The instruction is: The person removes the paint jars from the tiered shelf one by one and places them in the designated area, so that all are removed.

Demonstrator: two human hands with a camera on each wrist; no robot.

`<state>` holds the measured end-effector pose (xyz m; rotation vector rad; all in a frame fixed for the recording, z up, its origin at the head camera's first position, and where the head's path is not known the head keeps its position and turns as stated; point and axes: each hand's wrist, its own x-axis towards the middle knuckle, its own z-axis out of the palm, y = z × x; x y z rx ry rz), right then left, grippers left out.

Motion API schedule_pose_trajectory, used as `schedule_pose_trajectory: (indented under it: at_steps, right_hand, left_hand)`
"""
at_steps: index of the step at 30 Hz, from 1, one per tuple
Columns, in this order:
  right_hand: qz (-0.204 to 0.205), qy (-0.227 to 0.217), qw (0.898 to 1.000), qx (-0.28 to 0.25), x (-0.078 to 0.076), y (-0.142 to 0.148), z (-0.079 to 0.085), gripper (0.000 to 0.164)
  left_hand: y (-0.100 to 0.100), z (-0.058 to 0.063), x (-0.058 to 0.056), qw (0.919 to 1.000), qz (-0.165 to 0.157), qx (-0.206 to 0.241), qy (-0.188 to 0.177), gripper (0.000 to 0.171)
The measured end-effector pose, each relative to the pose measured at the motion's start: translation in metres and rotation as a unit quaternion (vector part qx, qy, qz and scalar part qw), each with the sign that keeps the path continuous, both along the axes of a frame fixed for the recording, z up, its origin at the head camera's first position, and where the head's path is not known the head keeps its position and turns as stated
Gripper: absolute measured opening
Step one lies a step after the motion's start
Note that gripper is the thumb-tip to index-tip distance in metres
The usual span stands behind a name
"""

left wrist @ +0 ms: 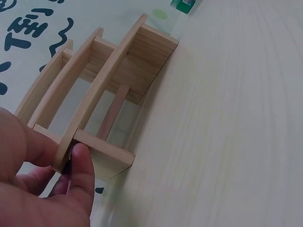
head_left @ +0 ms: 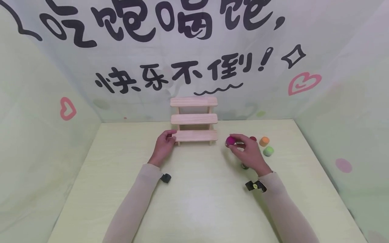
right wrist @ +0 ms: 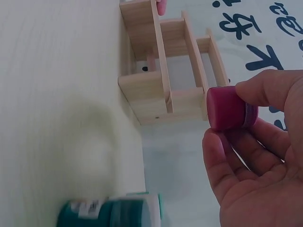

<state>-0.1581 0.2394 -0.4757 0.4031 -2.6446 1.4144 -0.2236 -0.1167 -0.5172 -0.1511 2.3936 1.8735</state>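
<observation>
A small three-step wooden rack [head_left: 194, 136] stands on the table against the back wall. My left hand [head_left: 163, 146] grips the left end of its lowest step; in the left wrist view the thumb [left wrist: 81, 165] lies under that board. To the right of the rack, my right hand [head_left: 250, 152] pinches a small magenta jar [right wrist: 228, 109] between thumb and fingers, held above the table. Behind and beside this hand are a dark red jar [head_left: 253, 138], an orange jar [head_left: 264, 141] and a light green jar [head_left: 268, 151]. Another small jar [head_left: 244, 166] is partly hidden beneath the hand.
A dark green jar [right wrist: 99, 213] shows at the bottom of the right wrist view. The pale table [head_left: 188, 202] meets a fabric wall [head_left: 136, 104] with black lettering behind the rack, with side walls left and right. Both wrists carry small black devices.
</observation>
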Motion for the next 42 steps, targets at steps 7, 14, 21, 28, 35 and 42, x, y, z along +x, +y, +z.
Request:
schedule_pose_trajectory:
  at_steps: [7,14,21,28,35,42]
  right_hand:
    - [-0.009,-0.002,1.000,0.008,0.014,0.024,0.000,0.044]
    - [-0.046,-0.014,0.999,0.014,0.030,0.049,0.003,0.044]
    - [-0.086,-0.026,0.996,0.010,0.042,0.072,0.001,0.045]
    - [-0.114,-0.010,0.993,0.035,0.050,0.094,-0.005,0.045]
    - [-0.147,-0.053,0.986,0.049,0.058,0.108,-0.007,0.048]
    - [-0.153,-0.062,0.984,0.062,0.064,0.126,-0.015,0.049]
  left_hand:
    - [-0.001,0.000,0.002,1.0000,0.003,-0.001,-0.001,0.029]
    - [-0.001,0.001,0.001,1.0000,-0.003,0.001,0.005,0.029]
    - [0.002,0.003,-0.001,0.9999,-0.003,0.004,0.012,0.028]
    - [0.001,0.001,-0.001,1.0000,-0.001,0.000,0.010,0.028]
    - [0.000,0.000,0.000,0.9999,0.005,0.000,0.009,0.029]
    - [0.000,0.000,0.001,0.9999,0.003,0.011,0.006,0.029]
